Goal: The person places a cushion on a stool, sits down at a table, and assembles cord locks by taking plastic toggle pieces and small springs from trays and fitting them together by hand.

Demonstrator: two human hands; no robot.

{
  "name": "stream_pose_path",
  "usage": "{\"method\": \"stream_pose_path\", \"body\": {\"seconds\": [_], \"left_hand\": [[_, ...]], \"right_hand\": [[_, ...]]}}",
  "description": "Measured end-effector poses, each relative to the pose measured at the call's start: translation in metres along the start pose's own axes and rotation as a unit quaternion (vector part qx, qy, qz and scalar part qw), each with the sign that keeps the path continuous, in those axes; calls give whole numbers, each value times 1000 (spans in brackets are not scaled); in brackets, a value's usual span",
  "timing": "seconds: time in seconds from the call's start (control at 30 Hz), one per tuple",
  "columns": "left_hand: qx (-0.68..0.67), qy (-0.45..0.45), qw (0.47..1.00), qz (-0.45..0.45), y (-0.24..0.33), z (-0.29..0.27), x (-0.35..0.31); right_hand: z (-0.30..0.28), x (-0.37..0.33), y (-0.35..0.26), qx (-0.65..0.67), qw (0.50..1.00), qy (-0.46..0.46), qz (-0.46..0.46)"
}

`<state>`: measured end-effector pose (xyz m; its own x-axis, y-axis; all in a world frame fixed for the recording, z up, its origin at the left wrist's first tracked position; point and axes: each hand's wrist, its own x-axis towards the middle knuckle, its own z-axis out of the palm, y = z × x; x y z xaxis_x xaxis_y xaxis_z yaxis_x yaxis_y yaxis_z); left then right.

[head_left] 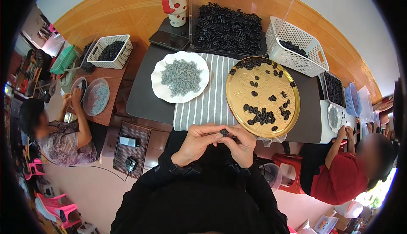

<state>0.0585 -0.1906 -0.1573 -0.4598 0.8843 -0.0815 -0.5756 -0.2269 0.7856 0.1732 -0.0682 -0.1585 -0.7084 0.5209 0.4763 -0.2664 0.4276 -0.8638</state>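
My left hand [196, 144] and my right hand [241, 147] meet at the table's near edge, fingers pinched together. Between their fingertips sits a small black plastic part [224, 132], partly covered by the fingers. Just beyond is a grey-and-white striped cloth [203, 114]. A white scalloped plate [159, 92] on the left bears a heap of small grey, spring-like pieces [181, 78]. To the right, a round gold tray [241, 91] carries scattered small black parts [263, 117], clustered toward its near side and far rim.
Behind the cloth stands a clear bin of black oval parts [229, 28], beside a white perforated basket [311, 64]. A dotted tumbler [176, 5] and a phone [169, 40] are at the back left. People work at tables on both sides; a red stool [289, 172] is at right.
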Motion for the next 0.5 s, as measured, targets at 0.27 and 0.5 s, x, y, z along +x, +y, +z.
{"method": "stream_pose_path", "body": {"seconds": [0.27,0.5], "left_hand": [[-18,-10,1000,-5,-2,-4,1],[-4,11,1000,5,-4,2,3]], "right_hand": [[1,1,1,15,1000,3,19],[5,-3,-8,8,997,42,68]]}}
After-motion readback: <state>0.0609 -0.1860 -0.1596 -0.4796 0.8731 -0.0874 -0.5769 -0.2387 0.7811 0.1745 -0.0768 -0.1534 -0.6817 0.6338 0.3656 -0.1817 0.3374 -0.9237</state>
